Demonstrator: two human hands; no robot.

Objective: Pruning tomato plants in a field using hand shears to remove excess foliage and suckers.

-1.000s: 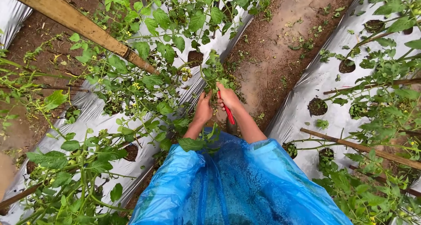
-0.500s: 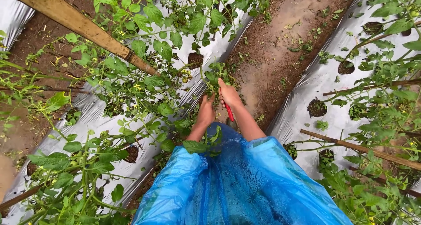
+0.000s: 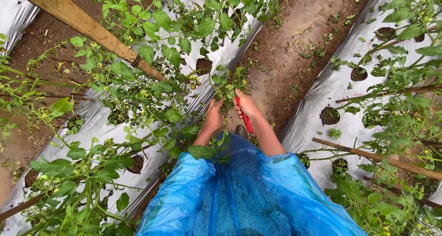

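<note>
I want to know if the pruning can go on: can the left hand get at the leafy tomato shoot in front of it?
Probably yes: the left hand is already at the tomato shoot, nothing between them.

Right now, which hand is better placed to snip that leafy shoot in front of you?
Right. The right hand already grips the red-handled pruner beside the leafy shoot; the left hand is bare, reaching into the foliage.

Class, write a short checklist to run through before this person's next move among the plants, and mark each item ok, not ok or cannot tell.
1. Right hand has a firm grip on the red-handled tool: ok.
2. Tool blades in sight: cannot tell, leaves hide them.
3. Left hand clear of the blades: cannot tell.
4. Leafy shoot within reach of both hands: ok.
5. Wooden stake clear of the hands: ok.
</note>
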